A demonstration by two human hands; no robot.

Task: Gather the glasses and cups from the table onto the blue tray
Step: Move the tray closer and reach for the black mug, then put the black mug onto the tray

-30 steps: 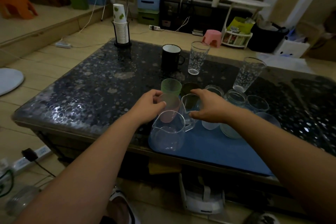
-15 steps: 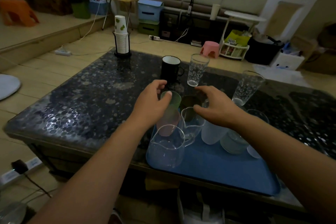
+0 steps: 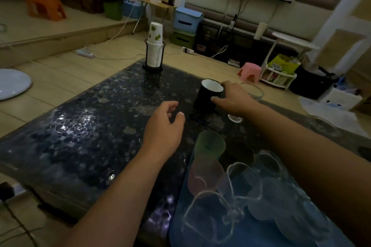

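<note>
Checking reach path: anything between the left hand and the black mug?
Head view: only bare table top between the left hand and the black mug; the right hand reaches the mug from the other side.

The right hand (image 3: 230, 98) hides most of a clear glass (image 3: 254, 90); the tray (image 3: 325, 232) runs off the lower right, its glasses blurred

One black mug (image 3: 208, 96), one blue tray (image 3: 313, 224), two hands.

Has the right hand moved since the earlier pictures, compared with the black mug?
Yes. The right hand went from the glasses on the blue tray forward to the black mug; its fingers now touch the mug.
</note>
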